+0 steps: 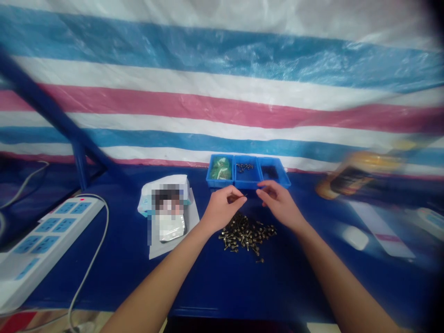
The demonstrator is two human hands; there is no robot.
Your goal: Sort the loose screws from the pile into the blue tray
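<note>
Both my hands hover over a pile of small brass-coloured, screw-like metal pieces point(247, 233) on the blue table. My left hand point(224, 206) has thumb and index finger pinched together, with a tiny dark piece at the tips too small to name. Facing it across a short gap, my right hand point(279, 203) is closed in a loose pinch; whatever is between its fingertips cannot be made out. Just behind the hands stands a blue tray point(247, 185) with three compartments. The left one holds a green-and-white packet point(222, 169), the middle small metal pieces point(244, 167), the right dark bits point(269, 173).
Left of the pile lie a white packet point(144, 199) and a white sheet point(192, 219), partly pixelated. A white power strip point(52, 240) with a cable point(99, 249) lies far left. At right are a blurred amber bottle point(360, 173), a white rounded object point(355, 237) and a white strip point(381, 231).
</note>
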